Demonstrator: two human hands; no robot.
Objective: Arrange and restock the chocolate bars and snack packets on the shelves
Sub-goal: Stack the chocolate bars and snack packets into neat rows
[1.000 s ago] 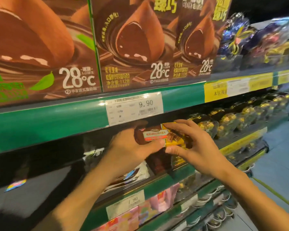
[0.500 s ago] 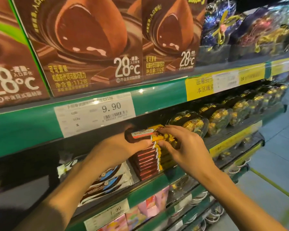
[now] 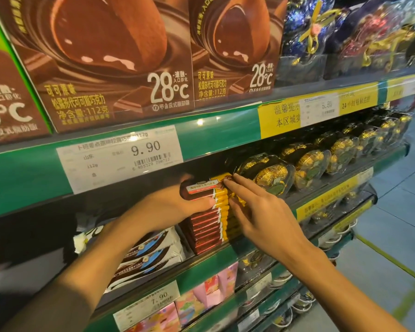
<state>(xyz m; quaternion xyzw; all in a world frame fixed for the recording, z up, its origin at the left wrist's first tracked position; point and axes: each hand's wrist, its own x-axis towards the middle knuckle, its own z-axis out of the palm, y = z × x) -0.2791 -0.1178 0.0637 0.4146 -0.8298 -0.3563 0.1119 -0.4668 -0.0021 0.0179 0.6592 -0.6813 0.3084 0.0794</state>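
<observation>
A stack of flat chocolate bars in red-brown and yellow wrappers stands on the middle green-edged metal shelf, at its front lip. The left hand grips the top of the stack, thumb curled across the front edges of the upper bars and the other fingers hidden behind them. The right hand lies against the yellow side of the stack with fingers straight, its fingertips touching the top bar's corner; it holds nothing.

Just to the left lie white, brown and blue chocolate packets, piled flat. To the right sit clear plastic boxes of gold-foil chocolates. Above, tall brown cardboard truffle boxes stand over a white price label reading 9.90.

The step in hand looks like squaring the topmost bars onto the stack. The next move likely calls for pressing both sides flush, then letting go gently so the tall pile does not lean or slide.
</observation>
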